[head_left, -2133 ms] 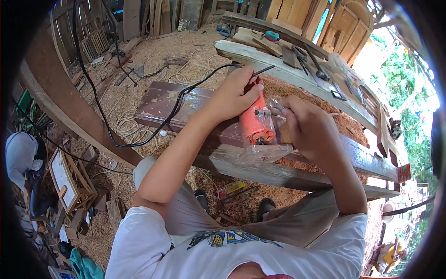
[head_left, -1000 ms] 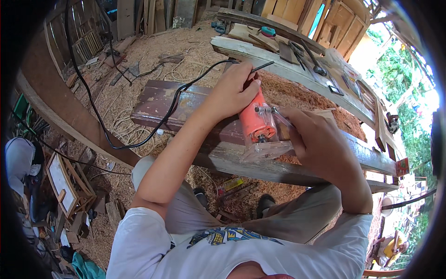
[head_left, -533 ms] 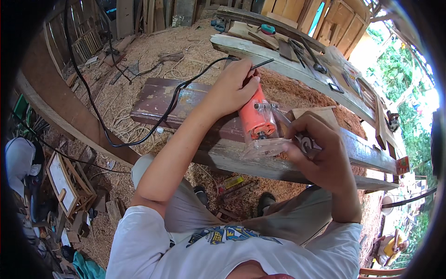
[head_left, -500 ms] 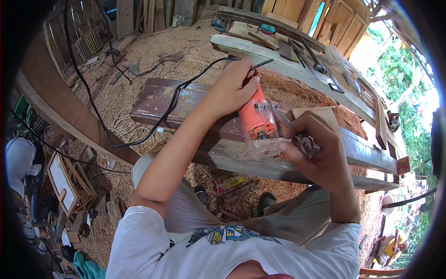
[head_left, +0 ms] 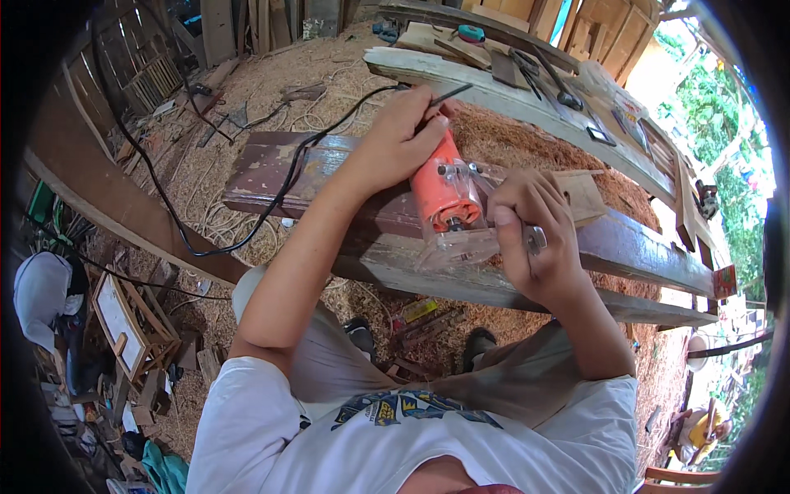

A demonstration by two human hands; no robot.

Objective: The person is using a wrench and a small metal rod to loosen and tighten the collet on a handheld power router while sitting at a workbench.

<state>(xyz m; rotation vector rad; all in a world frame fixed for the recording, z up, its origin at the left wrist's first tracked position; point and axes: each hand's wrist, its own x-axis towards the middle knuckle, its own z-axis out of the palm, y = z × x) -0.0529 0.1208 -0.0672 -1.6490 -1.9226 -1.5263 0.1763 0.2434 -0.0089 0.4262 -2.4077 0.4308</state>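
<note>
Orange power tool (head_left: 443,189): lies tilted across the person's front, its clear base (head_left: 461,249) toward the body; whether it rests on the brown plank (head_left: 267,169) or is held just above it cannot be told.
Left hand (head_left: 407,132): grip closed round the far end of the tool, presumably to steady it and keep the base end turned to the person's view.
Dark rod (head_left: 453,93): juts past the left hand; whether it belongs to the tool cannot be told.
Right hand (head_left: 539,235): grip curled closed on a wrench (head_left: 536,239), the metal end showing in the palm; it is just beside the base, contact not certain. Holding it so appears to keep the wrench close to the tool's bolts (head_left: 444,169).
Black cord (head_left: 284,185): loops over the plank, left of the working area; could snag if the tool is shifted that way.
Wood piece (head_left: 586,198): behind the right hand, narrowing the room on that side.
Grey beam (head_left: 395,259): runs between the tool and the person's legs.
Table (head_left: 527,107): beyond the tool, bearing a hammer (head_left: 568,99), pliers (head_left: 527,70) and a plastic bag (head_left: 605,86).
Floor (head_left: 329,66): strewn with shavings.
</note>
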